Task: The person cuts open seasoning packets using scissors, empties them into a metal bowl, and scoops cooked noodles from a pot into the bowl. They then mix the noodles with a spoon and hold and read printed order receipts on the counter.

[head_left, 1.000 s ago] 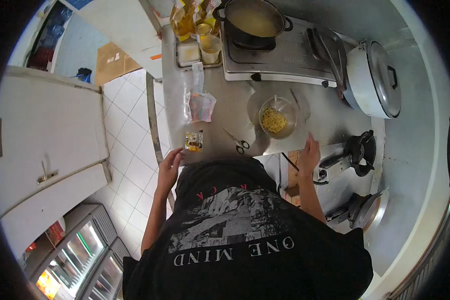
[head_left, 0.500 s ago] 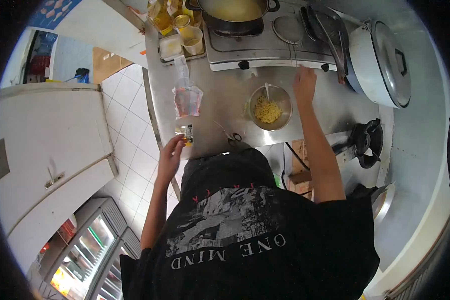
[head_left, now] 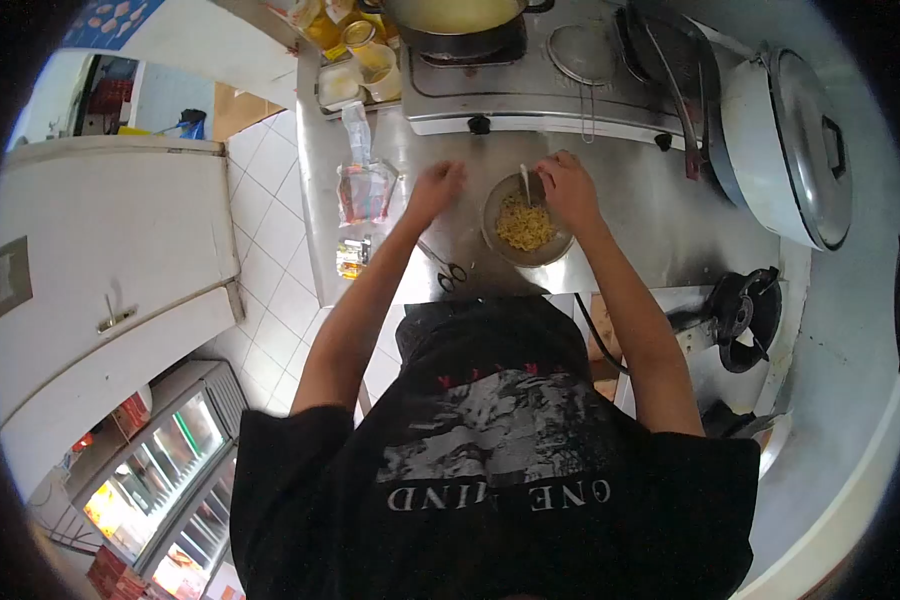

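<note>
A metal bowl [head_left: 492,240] of yellow noodles [head_left: 525,226] stands on the steel counter, and a pale spoon [head_left: 526,182] leans inside it. My right hand [head_left: 568,192] is over the bowl's far right rim with its fingers bent together, close beside the spoon handle. Whatever those fingers hold, if anything, is hidden. My left hand [head_left: 437,192] hovers over the counter left of the bowl, its fingers smeared by motion. Below it lie black-handled scissors [head_left: 452,276]. Farther left are an opened clear plastic wrapper [head_left: 365,192] and a small yellow-and-black packet [head_left: 352,257].
A gas stove [head_left: 450,108] runs along the back, with a pot [head_left: 460,42] of yellowish liquid and a strainer [head_left: 582,55] on it. A large lidded pot [head_left: 770,140] is at right, above a burner [head_left: 745,318]. Jars [head_left: 370,55] sit on a tray at the back left.
My left hand has left the small packet and moved right and forward toward the bowl. My right hand has come from near the stove's front edge left to the bowl's rim. The view has shifted slightly.
</note>
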Demonstrator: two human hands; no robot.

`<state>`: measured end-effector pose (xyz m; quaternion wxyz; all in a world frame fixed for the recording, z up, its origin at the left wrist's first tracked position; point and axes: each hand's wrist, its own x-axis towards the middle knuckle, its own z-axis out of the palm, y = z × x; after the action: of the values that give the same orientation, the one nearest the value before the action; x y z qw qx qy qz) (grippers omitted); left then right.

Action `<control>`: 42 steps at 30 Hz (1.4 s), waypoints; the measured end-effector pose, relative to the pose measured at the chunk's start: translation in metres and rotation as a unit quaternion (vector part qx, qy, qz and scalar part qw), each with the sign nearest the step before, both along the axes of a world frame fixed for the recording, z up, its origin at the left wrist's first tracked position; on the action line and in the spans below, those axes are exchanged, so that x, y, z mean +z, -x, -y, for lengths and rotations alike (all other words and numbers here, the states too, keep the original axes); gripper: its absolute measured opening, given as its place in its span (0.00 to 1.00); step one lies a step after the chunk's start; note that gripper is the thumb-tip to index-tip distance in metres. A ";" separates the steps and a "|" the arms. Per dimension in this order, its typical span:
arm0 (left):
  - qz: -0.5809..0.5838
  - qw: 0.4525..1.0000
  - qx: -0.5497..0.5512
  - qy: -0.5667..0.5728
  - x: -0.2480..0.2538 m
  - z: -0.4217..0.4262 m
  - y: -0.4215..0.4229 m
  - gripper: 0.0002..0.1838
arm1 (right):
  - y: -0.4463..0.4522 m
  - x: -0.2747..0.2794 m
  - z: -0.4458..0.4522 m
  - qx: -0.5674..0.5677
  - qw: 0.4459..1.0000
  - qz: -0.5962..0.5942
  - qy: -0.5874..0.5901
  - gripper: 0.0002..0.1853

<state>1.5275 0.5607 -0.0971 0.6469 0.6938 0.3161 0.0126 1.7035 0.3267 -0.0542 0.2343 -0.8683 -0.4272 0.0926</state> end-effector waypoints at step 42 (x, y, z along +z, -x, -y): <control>0.031 0.993 -0.070 0.091 0.039 0.150 0.064 0.31 | 0.061 0.052 0.105 -0.075 0.967 0.030 0.242 0.10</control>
<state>1.4638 0.4104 -0.0583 0.7160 0.6519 0.2465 -0.0402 1.6429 0.2220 -0.0024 0.0105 -0.9310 -0.3329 0.1497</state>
